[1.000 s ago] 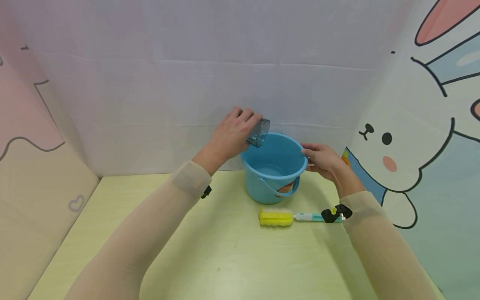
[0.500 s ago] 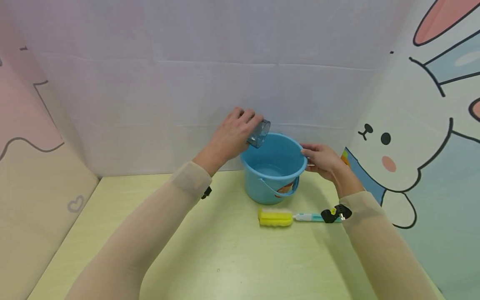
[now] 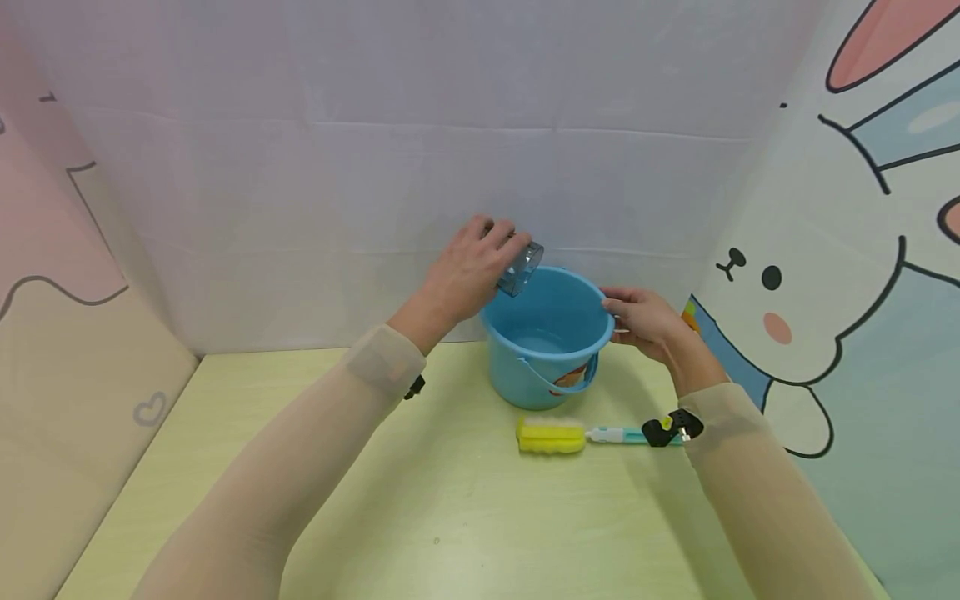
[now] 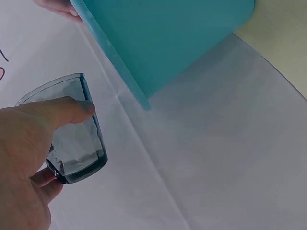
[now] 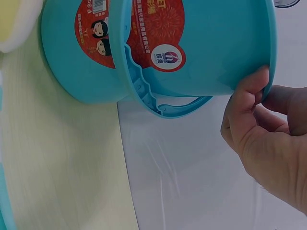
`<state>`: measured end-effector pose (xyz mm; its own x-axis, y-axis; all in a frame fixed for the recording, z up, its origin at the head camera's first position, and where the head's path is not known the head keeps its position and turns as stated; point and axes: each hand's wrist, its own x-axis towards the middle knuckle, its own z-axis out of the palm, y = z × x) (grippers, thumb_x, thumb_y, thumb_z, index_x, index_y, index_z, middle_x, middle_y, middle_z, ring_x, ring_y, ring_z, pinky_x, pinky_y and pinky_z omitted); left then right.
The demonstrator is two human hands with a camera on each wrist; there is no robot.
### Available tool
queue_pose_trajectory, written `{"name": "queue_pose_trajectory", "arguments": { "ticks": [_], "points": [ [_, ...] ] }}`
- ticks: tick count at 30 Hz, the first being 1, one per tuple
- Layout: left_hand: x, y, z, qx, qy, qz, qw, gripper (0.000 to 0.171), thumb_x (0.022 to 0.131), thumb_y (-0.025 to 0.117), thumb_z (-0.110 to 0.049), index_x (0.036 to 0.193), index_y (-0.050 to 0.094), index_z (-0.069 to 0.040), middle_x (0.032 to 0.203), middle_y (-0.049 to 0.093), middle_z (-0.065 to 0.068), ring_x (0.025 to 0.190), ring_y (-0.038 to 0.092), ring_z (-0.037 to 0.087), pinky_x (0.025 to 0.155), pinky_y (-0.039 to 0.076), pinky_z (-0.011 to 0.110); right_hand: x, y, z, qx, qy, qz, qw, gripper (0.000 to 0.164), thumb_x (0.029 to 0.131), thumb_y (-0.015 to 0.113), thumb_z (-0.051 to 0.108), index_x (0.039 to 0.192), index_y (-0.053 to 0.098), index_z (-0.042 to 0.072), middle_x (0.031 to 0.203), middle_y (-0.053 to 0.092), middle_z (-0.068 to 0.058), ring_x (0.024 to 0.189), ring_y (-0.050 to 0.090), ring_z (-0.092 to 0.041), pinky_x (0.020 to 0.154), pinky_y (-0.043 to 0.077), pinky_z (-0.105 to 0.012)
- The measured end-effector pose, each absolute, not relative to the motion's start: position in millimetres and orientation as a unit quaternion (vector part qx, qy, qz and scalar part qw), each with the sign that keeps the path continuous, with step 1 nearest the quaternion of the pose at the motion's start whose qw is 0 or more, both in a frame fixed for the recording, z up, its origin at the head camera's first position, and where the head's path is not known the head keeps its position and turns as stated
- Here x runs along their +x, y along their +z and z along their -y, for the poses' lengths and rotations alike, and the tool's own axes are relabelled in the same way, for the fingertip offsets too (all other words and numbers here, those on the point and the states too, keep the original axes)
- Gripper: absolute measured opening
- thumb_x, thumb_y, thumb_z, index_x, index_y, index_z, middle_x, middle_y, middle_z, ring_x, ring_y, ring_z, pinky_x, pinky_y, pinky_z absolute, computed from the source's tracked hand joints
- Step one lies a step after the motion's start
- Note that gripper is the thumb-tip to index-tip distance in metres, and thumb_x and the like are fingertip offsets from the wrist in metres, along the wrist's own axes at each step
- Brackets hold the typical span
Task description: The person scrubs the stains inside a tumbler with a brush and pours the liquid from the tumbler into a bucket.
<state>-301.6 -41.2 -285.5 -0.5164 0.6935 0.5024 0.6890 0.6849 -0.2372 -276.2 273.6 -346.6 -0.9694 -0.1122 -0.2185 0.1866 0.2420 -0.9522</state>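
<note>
My left hand [image 3: 472,262] grips a clear bluish drinking glass [image 3: 521,268] above the left rim of a blue plastic bucket [image 3: 551,375]. The glass is tipped, its mouth toward the bucket. In the left wrist view the thumb lies along the side of the glass [image 4: 76,134], with fingertips under its base. A little clear liquid shows on the bucket's floor. On the far right, my right hand [image 3: 645,321] pinches the bucket's rim. The right wrist view shows fingers and thumb of that hand [image 5: 268,124] on either side of the rim. The bucket stands upright.
A bottle brush [image 3: 551,435] with a yellow sponge head and a white and teal handle lies in front of the bucket. Behind the pale yellow table [image 3: 420,517] hangs a white cloth wall [image 3: 315,192]. A rabbit-printed wall [image 3: 840,275] closes the right side.
My left hand has shifted very slightly right with the glass, which is tipped a little further. The right hand and the bucket stay almost where they were.
</note>
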Motion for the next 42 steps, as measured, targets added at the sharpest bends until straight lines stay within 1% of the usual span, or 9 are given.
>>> {"name": "queue_pose_trajectory", "arguments": {
  "ticks": [5, 8, 16, 28, 32, 38, 42],
  "points": [
    [-300.8, -286.1, 40.1, -0.397, 0.022, 0.870, 0.292, 0.044, 0.106, 0.056, 0.000, 0.148, 0.057, -0.013, 0.142, 0.056, 0.014, 0.131, 0.050, 0.040, 0.109, 0.048, 0.050, -276.0, -346.8, -273.6, 0.023, -0.616, -0.778, 0.123, 0.054, 0.116, 0.047, 0.022, 0.165, 0.034, 0.005, 0.149, 0.051, -0.022, 0.105, 0.069, -0.019, 0.083, 0.060, -0.027],
    [-300.6, -286.4, 39.3, -0.397, 0.037, 0.869, 0.293, 0.046, 0.107, 0.055, 0.001, 0.150, 0.056, -0.014, 0.145, 0.055, 0.014, 0.135, 0.049, 0.040, 0.112, 0.046, 0.051, -276.0, -347.0, -273.7, 0.023, -0.615, -0.779, 0.123, 0.054, 0.116, 0.047, 0.023, 0.166, 0.034, 0.005, 0.150, 0.051, -0.022, 0.107, 0.069, -0.020, 0.084, 0.060, -0.027],
    [-299.8, -286.1, 37.4, -0.407, 0.086, 0.859, 0.299, 0.055, 0.103, 0.064, 0.000, 0.154, 0.053, -0.016, 0.151, 0.052, 0.014, 0.140, 0.046, 0.040, 0.118, 0.039, 0.051, -277.1, -346.2, -274.2, 0.020, -0.615, -0.779, 0.122, 0.054, 0.116, 0.047, 0.023, 0.166, 0.034, 0.006, 0.149, 0.052, -0.022, 0.102, 0.069, -0.018, 0.082, 0.060, -0.027],
    [-299.3, -286.3, 34.1, -0.417, 0.133, 0.844, 0.308, 0.061, 0.101, 0.070, -0.004, 0.157, 0.051, -0.018, 0.156, 0.049, 0.013, 0.143, 0.041, 0.039, 0.123, 0.032, 0.049, -276.3, -344.8, -274.3, 0.022, -0.613, -0.780, 0.123, 0.054, 0.116, 0.047, 0.024, 0.166, 0.034, 0.006, 0.148, 0.052, -0.022, 0.099, 0.069, -0.016, 0.082, 0.059, -0.027],
    [-299.1, -286.5, 33.5, -0.421, 0.140, 0.839, 0.314, 0.061, 0.100, 0.072, -0.006, 0.156, 0.051, -0.018, 0.155, 0.049, 0.013, 0.143, 0.041, 0.039, 0.123, 0.032, 0.050, -275.9, -344.9, -274.2, 0.023, -0.613, -0.780, 0.123, 0.054, 0.116, 0.047, 0.024, 0.166, 0.034, 0.007, 0.148, 0.052, -0.021, 0.099, 0.069, -0.016, 0.082, 0.059, -0.027],
    [-299.2, -286.3, 34.1, -0.420, 0.129, 0.841, 0.315, 0.060, 0.101, 0.069, -0.004, 0.157, 0.052, -0.018, 0.155, 0.049, 0.013, 0.144, 0.041, 0.040, 0.123, 0.032, 0.050, -276.8, -344.5, -273.5, 0.022, -0.615, -0.778, 0.125, 0.054, 0.116, 0.046, 0.023, 0.166, 0.033, 0.007, 0.149, 0.051, -0.021, 0.101, 0.068, -0.017, 0.082, 0.059, -0.027],
    [-299.0, -287.4, 35.9, -0.414, 0.076, 0.854, 0.305, 0.054, 0.104, 0.062, 0.001, 0.154, 0.054, -0.017, 0.153, 0.051, 0.014, 0.142, 0.044, 0.041, 0.120, 0.038, 0.051, -277.1, -343.9, -272.7, 0.023, -0.614, -0.779, 0.125, 0.055, 0.116, 0.046, 0.024, 0.167, 0.032, 0.007, 0.150, 0.050, -0.020, 0.101, 0.068, -0.016, 0.082, 0.059, -0.027]
  ]
}}
